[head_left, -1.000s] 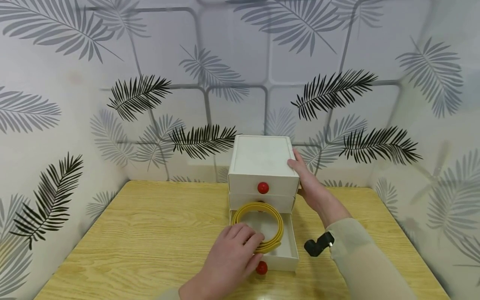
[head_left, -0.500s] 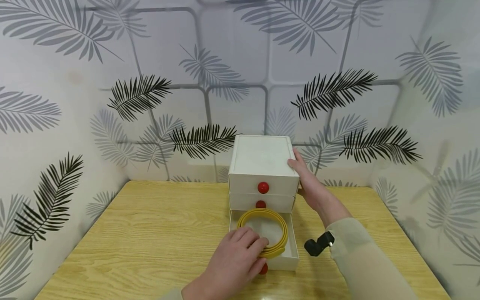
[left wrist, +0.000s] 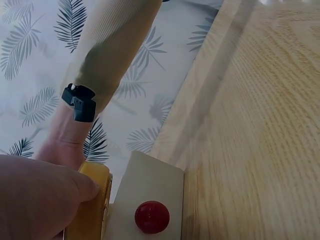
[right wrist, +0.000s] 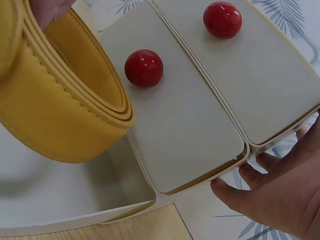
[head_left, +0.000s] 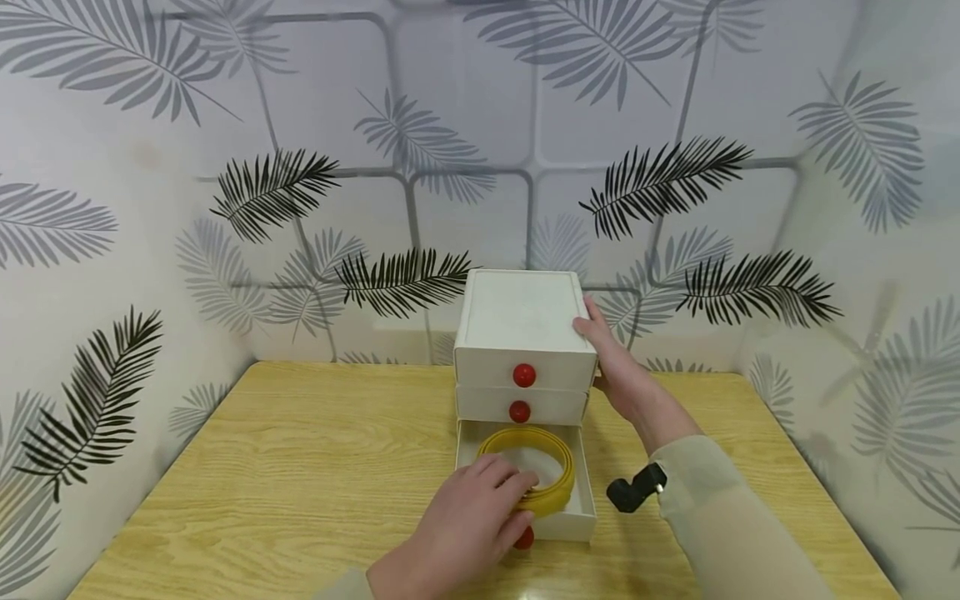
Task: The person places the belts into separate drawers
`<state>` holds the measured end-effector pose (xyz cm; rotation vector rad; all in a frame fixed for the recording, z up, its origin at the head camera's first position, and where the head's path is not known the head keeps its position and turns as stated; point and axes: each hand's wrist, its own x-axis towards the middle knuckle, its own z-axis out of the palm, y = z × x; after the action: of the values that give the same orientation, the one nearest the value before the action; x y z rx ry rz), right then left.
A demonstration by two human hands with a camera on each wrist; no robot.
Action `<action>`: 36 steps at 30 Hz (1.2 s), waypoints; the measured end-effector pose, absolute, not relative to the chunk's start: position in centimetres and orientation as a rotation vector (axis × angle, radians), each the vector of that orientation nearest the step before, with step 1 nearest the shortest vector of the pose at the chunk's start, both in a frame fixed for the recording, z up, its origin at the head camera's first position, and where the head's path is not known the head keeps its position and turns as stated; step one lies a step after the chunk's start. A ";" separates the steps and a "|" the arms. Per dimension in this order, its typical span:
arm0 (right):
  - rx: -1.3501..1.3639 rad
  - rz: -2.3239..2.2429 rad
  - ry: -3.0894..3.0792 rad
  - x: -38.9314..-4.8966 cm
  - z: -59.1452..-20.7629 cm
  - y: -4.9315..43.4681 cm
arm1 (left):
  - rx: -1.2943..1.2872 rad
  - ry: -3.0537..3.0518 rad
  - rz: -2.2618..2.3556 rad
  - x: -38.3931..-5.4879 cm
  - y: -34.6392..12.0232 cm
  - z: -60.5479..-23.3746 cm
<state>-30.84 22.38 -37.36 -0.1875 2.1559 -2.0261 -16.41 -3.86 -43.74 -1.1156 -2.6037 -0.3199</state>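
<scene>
A coiled yellow belt [head_left: 557,500] with stitched edges hangs over the pulled-out bottom drawer [head_left: 567,527] of a white drawer unit [head_left: 522,310]. My left hand [head_left: 467,518] pinches the coil at its near left side, fingers inside the ring and thumb outside. In the right wrist view, the belt [right wrist: 65,135] looks tilted, above the drawer's floor. My right hand [head_left: 622,367] rests on the unit's right side near the top, one finger reaching over the upper edge. From the right wrist, its fingertips [right wrist: 222,190] touch the side wall.
Red round knobs mark the two upper closed drawers, the top knob [head_left: 524,375] and middle knob [head_left: 520,411]. The bottom drawer's knob [head_left: 524,537] lies partly behind my left hand. The unit stands on a wood-grain table [head_left: 322,467] before a leaf-patterned wall [head_left: 480,225].
The belt coil has come slightly nearer and to the right with my left hand, and tipped to show more of its outer band. My right hand stays on the unit.
</scene>
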 end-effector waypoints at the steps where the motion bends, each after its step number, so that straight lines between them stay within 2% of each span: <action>1: -0.186 -2.026 2.156 -30.8 -37.4 22.4 | -1.114 -2.606 -0.325 -16.5 -3.8 -43.8; 21: -0.189 -2.010 2.173 -30.8 -37.4 22.3 | -1.062 -2.706 -0.562 -19.3 -3.1 -44.5; 36: -0.193 -2.012 2.177 -30.9 -37.5 22.4 | -1.024 -2.732 -0.529 -21.2 -2.5 -45.3</action>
<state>-30.86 22.41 -37.47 -0.1934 2.1771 -2.0118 -21.18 -2.48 -45.35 -1.0238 -2.7322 -0.5288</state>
